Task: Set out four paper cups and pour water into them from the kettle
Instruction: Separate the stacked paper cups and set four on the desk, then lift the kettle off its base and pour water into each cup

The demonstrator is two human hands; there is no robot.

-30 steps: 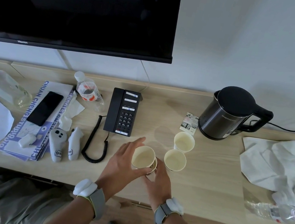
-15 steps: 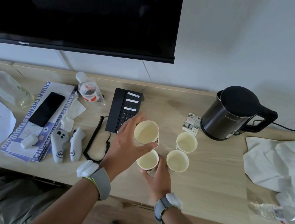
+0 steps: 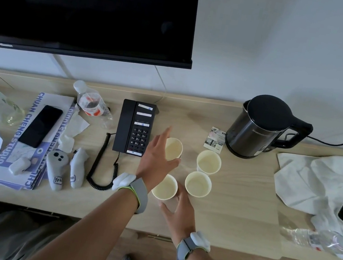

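Note:
Several cream paper cups stand upright in a square on the wooden desk. My left hand is wrapped around the far-left cup, next to the black telephone. My right hand holds the near-left cup from below, fingers around its side. The far-right cup and the near-right cup stand free. The black electric kettle sits behind them at the right, lid closed, handle to the right.
A black telephone with a coiled cord lies left of the cups. Further left are two white controllers, a phone on leaflets and bottles. A small card lies by the kettle. White cloth and a crushed bottle fill the right.
My left hand lifted one cup off the stack and carried it away and up to the far-left spot. My right hand kept hold of the other cup near the desk's front.

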